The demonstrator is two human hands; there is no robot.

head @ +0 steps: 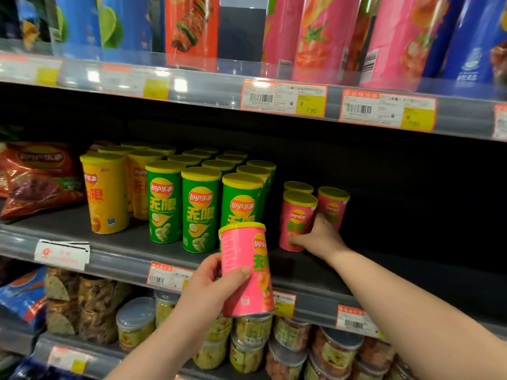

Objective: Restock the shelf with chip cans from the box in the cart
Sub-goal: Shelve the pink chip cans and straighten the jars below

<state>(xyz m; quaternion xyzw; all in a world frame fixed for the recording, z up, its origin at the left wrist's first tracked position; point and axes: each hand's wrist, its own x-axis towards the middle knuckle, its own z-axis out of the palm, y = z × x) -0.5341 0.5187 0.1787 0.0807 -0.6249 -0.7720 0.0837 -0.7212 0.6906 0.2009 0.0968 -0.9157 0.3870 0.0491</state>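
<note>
I am looking into a shop, the snack aisle of a supermarket. Grey metal shelves run in tiers across my view, and each front edge carries a clear rail holding printed price tags with barcodes, yellow price fields and a yen sign. The goods stand in rows of identical stock. Green chip cans, yellow cans and pink cans fill the middle shelf. Tall tubes stand on the shelf above, and lidded tubs are stacked on the one below. Red snack bags lie at the middle shelf's left end.
</note>
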